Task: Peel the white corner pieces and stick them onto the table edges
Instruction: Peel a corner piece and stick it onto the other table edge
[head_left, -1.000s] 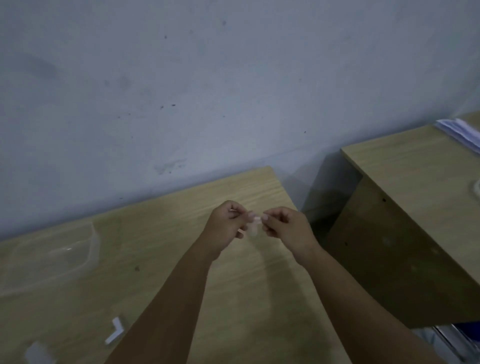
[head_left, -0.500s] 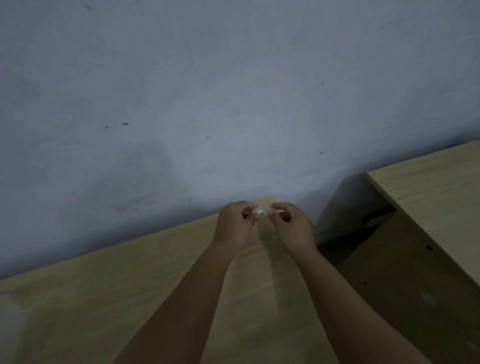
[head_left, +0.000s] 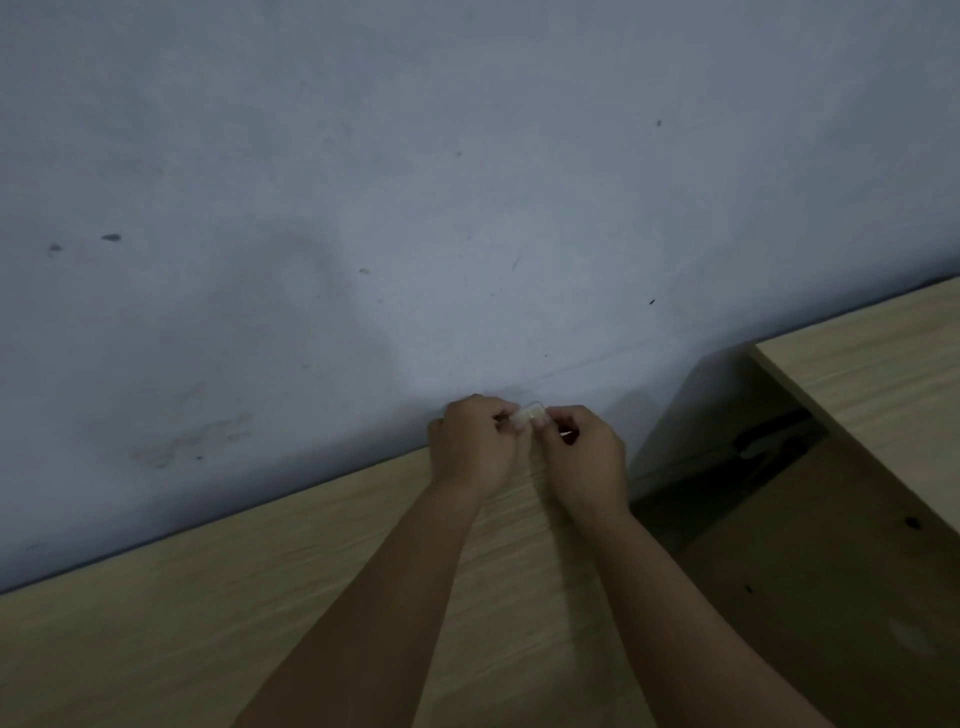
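Left hand & right hand both pinching white corner piece betw. fingertips, at far corner of table, right by wall.

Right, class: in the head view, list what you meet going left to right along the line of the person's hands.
Wall → left hand → white corner piece → right hand → dark gap → second table.

Matt light wood-grain table, pale glossy plastic corner piece, dull, scuffed painted wall.
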